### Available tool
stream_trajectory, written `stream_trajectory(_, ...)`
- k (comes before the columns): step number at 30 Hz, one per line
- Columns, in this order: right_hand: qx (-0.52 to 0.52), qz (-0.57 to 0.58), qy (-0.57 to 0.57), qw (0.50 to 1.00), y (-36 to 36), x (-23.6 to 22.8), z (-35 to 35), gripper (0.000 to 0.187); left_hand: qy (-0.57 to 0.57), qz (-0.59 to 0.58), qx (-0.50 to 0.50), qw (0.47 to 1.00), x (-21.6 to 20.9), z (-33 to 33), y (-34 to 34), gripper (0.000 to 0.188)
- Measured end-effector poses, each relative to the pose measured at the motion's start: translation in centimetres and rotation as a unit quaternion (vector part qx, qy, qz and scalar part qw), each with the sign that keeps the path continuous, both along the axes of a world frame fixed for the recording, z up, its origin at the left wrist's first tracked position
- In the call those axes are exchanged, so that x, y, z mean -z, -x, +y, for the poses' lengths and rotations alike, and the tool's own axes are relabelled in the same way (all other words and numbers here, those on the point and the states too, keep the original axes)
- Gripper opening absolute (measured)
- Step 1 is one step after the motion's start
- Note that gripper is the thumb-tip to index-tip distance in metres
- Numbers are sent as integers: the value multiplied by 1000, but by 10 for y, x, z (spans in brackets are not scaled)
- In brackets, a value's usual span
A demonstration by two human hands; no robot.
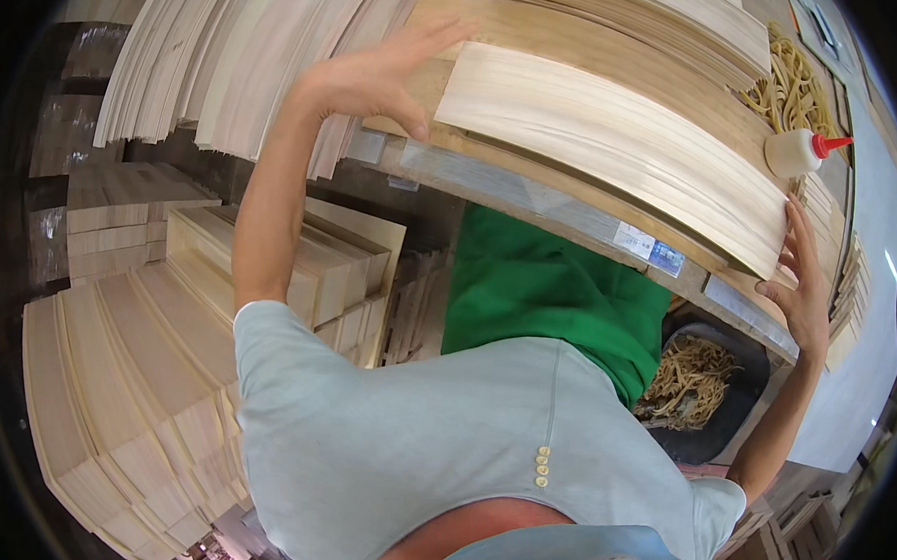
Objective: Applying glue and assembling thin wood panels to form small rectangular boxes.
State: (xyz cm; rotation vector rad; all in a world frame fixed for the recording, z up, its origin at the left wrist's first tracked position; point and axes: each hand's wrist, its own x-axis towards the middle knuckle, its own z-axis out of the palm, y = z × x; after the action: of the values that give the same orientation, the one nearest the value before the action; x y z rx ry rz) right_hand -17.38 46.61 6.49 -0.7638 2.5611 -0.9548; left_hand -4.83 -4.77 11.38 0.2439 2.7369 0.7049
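Note:
A long pale wooden board (614, 147) lies across the workbench (540, 29) in front of me, perhaps more than one thin layer. My left hand (382, 82) is at its left end, thumb and fingers spread wide, with a small gap between the hand and the wood. At the opposite end, my right hand (801, 285) rests its fingertips against the board's short edge. Its fingers are apart and slightly bent, with the thumb near the front corner. Neither hand is closed around anything.
Stacked thin boards (248, 61) stand to the left, with more (670, 29) at the back. A white glue bottle (792, 153) with a red cap and tan rubber bands (792, 90) sit at right. Below are a black bin (734, 393) of tan strips and wood stacks (134, 366).

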Motion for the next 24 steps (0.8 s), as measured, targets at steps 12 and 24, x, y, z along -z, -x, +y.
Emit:
stream_trajectory(12, -4, -4, 10, 1000, -1, -3, -2, 111, 132, 2, 43, 990, 10, 22, 3, 118)
stream_trajectory(24, -9, -22, 24, 999, 0, -5, 2, 105, 78, 7, 20, 997, 10, 22, 12, 105)
